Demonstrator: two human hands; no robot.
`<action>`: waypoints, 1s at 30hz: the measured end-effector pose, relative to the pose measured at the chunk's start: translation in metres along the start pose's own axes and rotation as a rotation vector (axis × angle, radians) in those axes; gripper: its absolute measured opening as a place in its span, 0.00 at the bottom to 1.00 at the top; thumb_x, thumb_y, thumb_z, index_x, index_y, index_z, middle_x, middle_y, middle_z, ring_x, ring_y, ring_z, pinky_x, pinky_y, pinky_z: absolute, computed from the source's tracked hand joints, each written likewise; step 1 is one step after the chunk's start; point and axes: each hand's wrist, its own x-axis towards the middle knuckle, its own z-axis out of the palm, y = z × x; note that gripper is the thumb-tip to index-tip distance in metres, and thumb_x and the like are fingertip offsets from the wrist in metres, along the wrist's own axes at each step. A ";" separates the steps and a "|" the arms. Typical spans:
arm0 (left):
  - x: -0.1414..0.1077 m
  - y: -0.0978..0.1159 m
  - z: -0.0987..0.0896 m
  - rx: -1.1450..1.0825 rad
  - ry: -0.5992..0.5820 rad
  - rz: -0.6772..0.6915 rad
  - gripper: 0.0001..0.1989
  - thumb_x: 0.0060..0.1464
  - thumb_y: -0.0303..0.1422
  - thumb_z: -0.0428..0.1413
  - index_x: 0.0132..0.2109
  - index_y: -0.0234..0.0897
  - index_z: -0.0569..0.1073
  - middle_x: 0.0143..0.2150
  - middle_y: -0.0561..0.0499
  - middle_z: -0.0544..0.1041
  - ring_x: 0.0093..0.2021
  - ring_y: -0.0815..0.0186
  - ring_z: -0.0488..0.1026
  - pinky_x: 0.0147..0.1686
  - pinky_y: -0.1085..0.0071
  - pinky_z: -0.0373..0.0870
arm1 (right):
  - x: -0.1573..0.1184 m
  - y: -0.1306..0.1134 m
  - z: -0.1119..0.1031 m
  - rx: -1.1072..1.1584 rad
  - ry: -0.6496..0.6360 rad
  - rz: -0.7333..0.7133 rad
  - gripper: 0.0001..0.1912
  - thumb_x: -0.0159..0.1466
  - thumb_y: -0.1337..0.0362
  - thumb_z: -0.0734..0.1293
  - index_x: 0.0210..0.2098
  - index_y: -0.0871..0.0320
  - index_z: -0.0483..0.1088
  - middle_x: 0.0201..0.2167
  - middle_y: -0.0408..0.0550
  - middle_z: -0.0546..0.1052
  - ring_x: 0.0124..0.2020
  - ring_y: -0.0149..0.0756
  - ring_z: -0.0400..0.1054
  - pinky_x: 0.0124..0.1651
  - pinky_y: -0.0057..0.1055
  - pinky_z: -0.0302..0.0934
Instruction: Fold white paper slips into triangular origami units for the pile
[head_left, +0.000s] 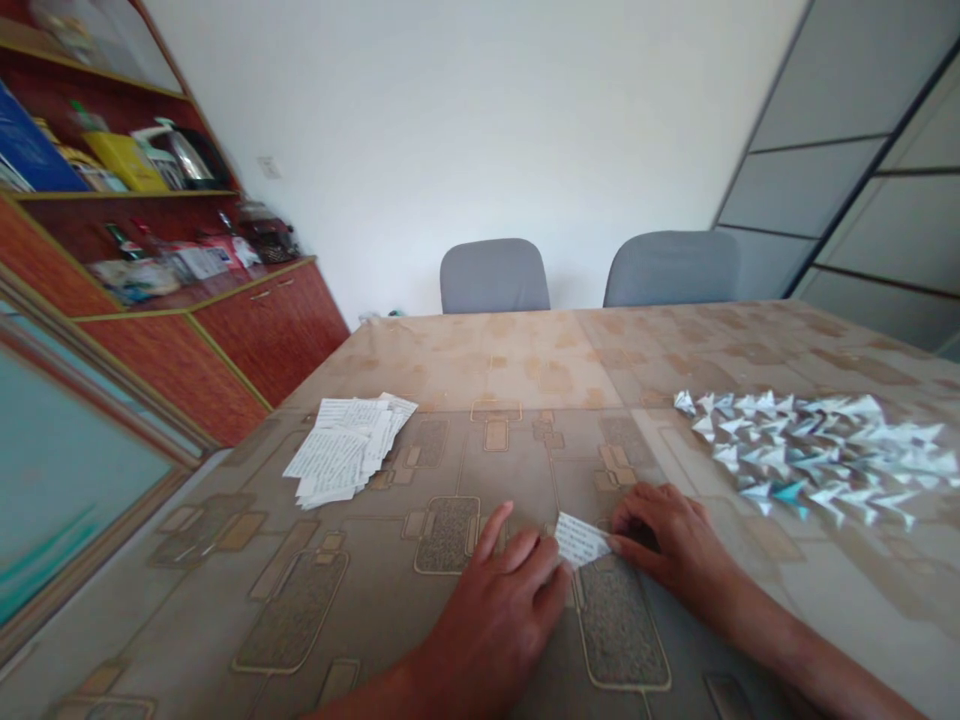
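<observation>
A small folded piece of printed paper (579, 540) lies between my two hands just above or on the patterned tablecloth. My left hand (510, 590) presses its left edge with the fingers, the little finger stretched out to the side. At the paper's right corner, the thumb and fingers of my right hand (667, 540) pinch it. A stack of printed paper sheets (349, 450) lies fanned out at the left. On the right, several rows of folded paper pieces (817, 445) with pointed tips stand on the table.
The table (480, 360) stretches to two grey chairs, a left chair (495, 275) and a right chair (671, 268), against a white wall. A red-brown cabinet (277, 325) with a kettle (191, 158) and bottles is at the left. Grey sliding panels (814, 180) stand at the right.
</observation>
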 end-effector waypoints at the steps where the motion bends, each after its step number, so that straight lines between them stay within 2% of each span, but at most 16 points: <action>1: -0.003 -0.001 -0.001 0.005 -0.001 0.005 0.09 0.66 0.32 0.48 0.48 0.37 0.71 0.46 0.50 0.74 0.46 0.64 0.68 0.65 0.51 0.43 | 0.000 0.000 0.000 0.002 -0.005 0.003 0.04 0.60 0.64 0.69 0.28 0.54 0.72 0.30 0.45 0.74 0.36 0.43 0.66 0.39 0.38 0.55; 9: -0.020 -0.004 -0.005 -0.018 0.045 -0.059 0.09 0.66 0.33 0.48 0.48 0.40 0.72 0.47 0.50 0.74 0.47 0.63 0.69 0.63 0.51 0.48 | 0.002 0.004 0.000 0.018 -0.009 -0.001 0.06 0.61 0.62 0.68 0.28 0.54 0.72 0.30 0.45 0.74 0.35 0.43 0.66 0.39 0.39 0.55; 14: -0.020 -0.003 -0.001 -0.068 0.087 -0.063 0.10 0.66 0.32 0.47 0.46 0.39 0.73 0.44 0.50 0.75 0.46 0.63 0.69 0.63 0.52 0.50 | 0.000 -0.003 0.003 0.047 0.036 0.024 0.03 0.60 0.65 0.68 0.29 0.54 0.71 0.30 0.45 0.74 0.36 0.44 0.67 0.40 0.40 0.56; 16: -0.020 -0.003 0.003 -0.065 0.134 -0.043 0.11 0.66 0.32 0.47 0.45 0.37 0.73 0.44 0.49 0.75 0.46 0.63 0.69 0.63 0.52 0.49 | -0.001 -0.014 0.009 0.047 0.109 0.037 0.02 0.58 0.65 0.68 0.32 0.54 0.70 0.34 0.47 0.75 0.39 0.46 0.67 0.41 0.41 0.58; 18: -0.019 -0.004 0.006 -0.053 0.170 -0.022 0.12 0.66 0.32 0.45 0.45 0.37 0.73 0.44 0.49 0.75 0.45 0.63 0.69 0.63 0.53 0.49 | -0.003 -0.027 0.017 0.047 0.173 0.025 0.08 0.56 0.65 0.70 0.36 0.53 0.70 0.41 0.49 0.74 0.44 0.49 0.66 0.44 0.44 0.58; 20: -0.018 -0.003 0.006 -0.043 0.189 -0.014 0.13 0.67 0.31 0.44 0.44 0.36 0.73 0.44 0.49 0.75 0.45 0.63 0.70 0.63 0.53 0.49 | -0.004 -0.037 0.027 0.049 0.221 -0.033 0.15 0.53 0.67 0.71 0.40 0.54 0.70 0.49 0.52 0.72 0.52 0.51 0.64 0.51 0.48 0.57; 22: -0.016 -0.003 0.004 -0.034 0.192 -0.016 0.13 0.67 0.30 0.44 0.43 0.37 0.73 0.43 0.49 0.75 0.44 0.63 0.70 0.62 0.53 0.49 | -0.004 -0.040 0.034 0.039 0.238 -0.041 0.16 0.52 0.67 0.71 0.41 0.54 0.69 0.53 0.54 0.70 0.55 0.52 0.62 0.54 0.49 0.56; 25: -0.016 -0.001 0.000 -0.026 0.166 -0.020 0.14 0.67 0.30 0.42 0.43 0.37 0.74 0.42 0.49 0.75 0.44 0.62 0.70 0.61 0.52 0.51 | -0.003 -0.032 0.037 0.026 0.234 0.013 0.20 0.52 0.66 0.71 0.44 0.54 0.68 0.58 0.56 0.67 0.57 0.54 0.62 0.54 0.52 0.56; 30: -0.018 -0.003 -0.001 -0.037 0.164 -0.040 0.15 0.68 0.32 0.42 0.45 0.37 0.73 0.43 0.48 0.75 0.44 0.62 0.69 0.61 0.52 0.51 | -0.002 -0.008 0.026 0.046 0.148 0.121 0.21 0.54 0.65 0.69 0.48 0.52 0.68 0.62 0.53 0.64 0.59 0.54 0.60 0.54 0.53 0.57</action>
